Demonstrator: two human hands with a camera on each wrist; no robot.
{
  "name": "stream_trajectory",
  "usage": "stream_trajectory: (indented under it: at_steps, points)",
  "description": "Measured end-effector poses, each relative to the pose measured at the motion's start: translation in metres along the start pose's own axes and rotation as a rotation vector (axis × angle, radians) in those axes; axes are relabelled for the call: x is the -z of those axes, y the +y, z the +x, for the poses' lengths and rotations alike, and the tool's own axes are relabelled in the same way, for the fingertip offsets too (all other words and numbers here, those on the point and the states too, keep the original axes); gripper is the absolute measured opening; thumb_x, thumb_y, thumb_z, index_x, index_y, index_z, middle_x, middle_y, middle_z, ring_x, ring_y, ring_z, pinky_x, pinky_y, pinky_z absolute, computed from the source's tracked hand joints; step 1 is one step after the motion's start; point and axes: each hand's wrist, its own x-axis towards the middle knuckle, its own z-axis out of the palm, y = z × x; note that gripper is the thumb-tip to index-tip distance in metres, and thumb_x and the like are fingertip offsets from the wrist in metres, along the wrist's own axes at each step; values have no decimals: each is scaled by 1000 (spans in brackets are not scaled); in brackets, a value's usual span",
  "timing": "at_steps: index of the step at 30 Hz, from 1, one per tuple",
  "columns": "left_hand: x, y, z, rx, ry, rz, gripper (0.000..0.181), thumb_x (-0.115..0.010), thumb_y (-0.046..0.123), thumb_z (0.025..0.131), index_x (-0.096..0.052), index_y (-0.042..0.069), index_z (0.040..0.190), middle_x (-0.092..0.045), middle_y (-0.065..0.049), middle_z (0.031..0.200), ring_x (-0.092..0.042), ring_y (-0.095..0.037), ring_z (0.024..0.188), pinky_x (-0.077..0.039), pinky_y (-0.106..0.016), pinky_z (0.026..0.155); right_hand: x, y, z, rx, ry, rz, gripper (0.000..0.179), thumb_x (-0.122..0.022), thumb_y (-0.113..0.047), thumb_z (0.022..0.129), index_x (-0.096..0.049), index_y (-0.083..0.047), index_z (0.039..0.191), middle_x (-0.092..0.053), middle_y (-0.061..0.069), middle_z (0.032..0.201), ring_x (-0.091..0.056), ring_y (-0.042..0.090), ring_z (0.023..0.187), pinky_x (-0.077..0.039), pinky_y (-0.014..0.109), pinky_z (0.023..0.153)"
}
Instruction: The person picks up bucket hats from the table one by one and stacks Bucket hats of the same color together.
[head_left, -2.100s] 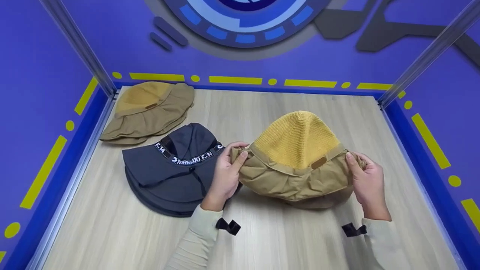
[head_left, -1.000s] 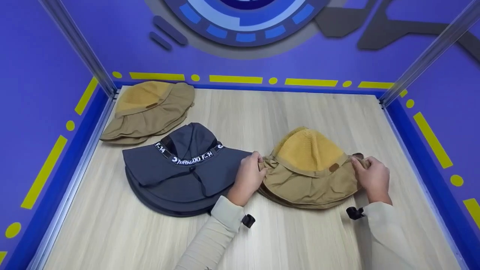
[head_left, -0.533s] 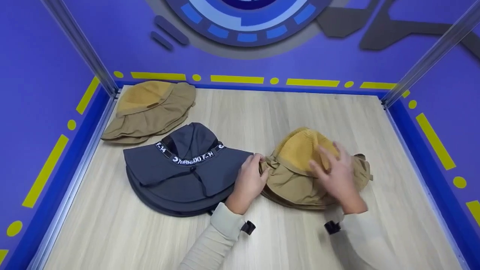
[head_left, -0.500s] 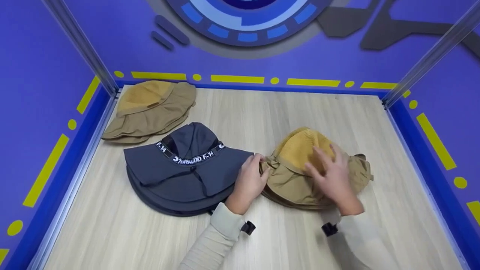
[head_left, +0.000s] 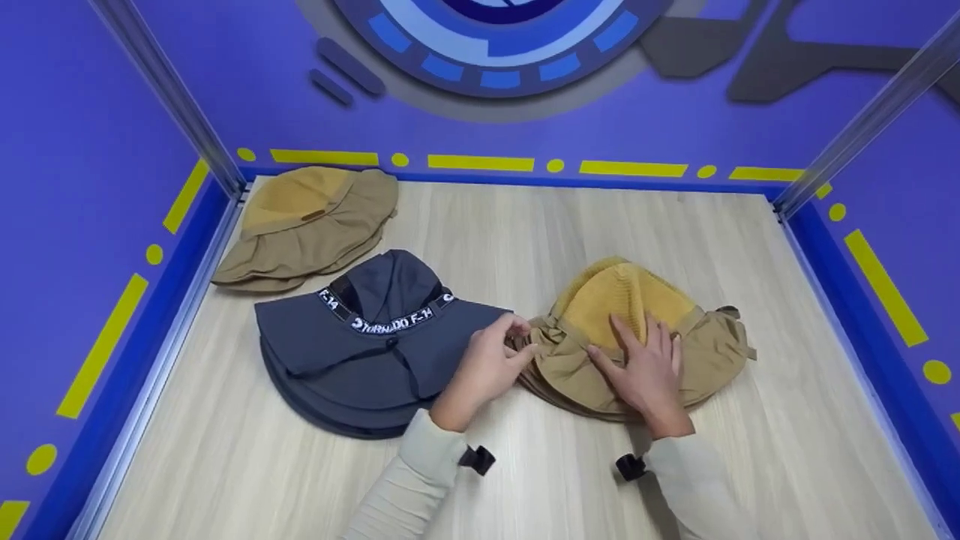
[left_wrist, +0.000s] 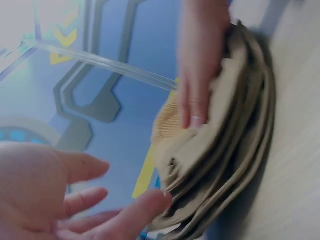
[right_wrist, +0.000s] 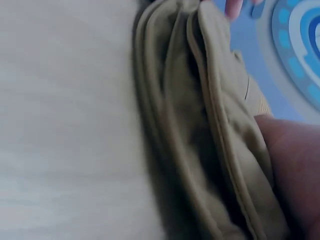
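On the right of the table lies a stack of bucket hats [head_left: 619,289], with yellow knitted crowns and khaki brims [left_wrist: 245,145], nested so several brim layers show at the edge. My right hand [head_left: 652,371] rests on the front of the top hat, fingers extended across its crown and brim, hiding that part. My left hand [head_left: 491,360] is at the stack's left brim edge with its fingers apart and nothing held; one fingertip overlaps the brim in the left wrist view. The right wrist view shows the layered brim edge [right_wrist: 215,110] close up.
Dark grey wide-brimmed hats [head_left: 337,375] with a lettered band lie stacked left of my left hand. Another yellow and khaki hat [head_left: 315,247] lies at the back left corner. Blue panels [head_left: 480,135] enclose the wooden table [head_left: 480,225] at the back and sides.
The yellow and khaki hat both hands held was lowered onto the stack. My right hand let go of its right brim and moved left onto its front; my left hand released the left brim.
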Motion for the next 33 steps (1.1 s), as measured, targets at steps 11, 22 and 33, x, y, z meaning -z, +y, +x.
stream_trajectory:
  at_steps: [11, 22, 33]
  points:
    - [142, -27, 35, 95, 179, -59, 22, -64, 12, 100, -65, 2, 119, -72, -17, 108, -73, -28, 93, -59, -34, 83, -1, -1, -1, -21, -39, -21, 79, -53, -72, 94, -39, -29, 159, -12, 26, 169, -5, 53, 155, 5, 66, 124]
    - [279, -96, 47, 293, 480, 189, 30, -55, 12, 102, -61, -6, 124, -64, -23, 120, -59, -31, 112, -46, -35, 96, -7, -5, -2, -42, -4, 1, 77, -55, -71, 94, -42, -29, 157, -15, 27, 168, -6, 53, 155, 4, 65, 124]
    - [341, -138, 21, 878, 494, -156, 55, -38, 35, 103, -33, 18, 155, 5, -16, 167, -8, -39, 153, -27, -48, 124, -8, -4, -3, -44, -4, -1, 77, -56, -70, 94, -42, -29, 157, -15, 26, 168, -5, 52, 156, 4, 65, 124]
